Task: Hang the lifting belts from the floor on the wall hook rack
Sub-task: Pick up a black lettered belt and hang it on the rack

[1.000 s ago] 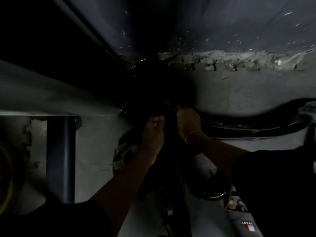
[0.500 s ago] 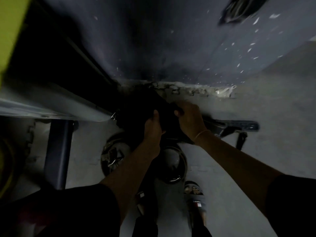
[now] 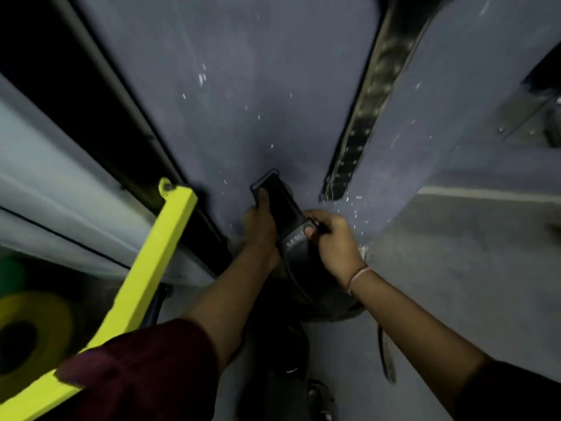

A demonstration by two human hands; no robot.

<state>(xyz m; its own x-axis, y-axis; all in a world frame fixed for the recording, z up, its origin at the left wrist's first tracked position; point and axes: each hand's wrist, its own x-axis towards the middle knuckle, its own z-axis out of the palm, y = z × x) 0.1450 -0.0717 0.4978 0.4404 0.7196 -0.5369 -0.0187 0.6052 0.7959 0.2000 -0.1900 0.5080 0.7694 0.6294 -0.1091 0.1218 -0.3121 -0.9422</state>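
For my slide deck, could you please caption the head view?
Both hands, left hand and right hand, grip a black lifting belt raised against the grey wall.

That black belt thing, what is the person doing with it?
The person is holding a black lifting belt up in front of a dark blue wall. The left hand grips it near the strap end, and the right hand pinches it lower down, by the wide part. Another belt already hangs higher on the wall to the right. The belt in the hands is not hung up yet. A bright yellow bar stands off to the left.
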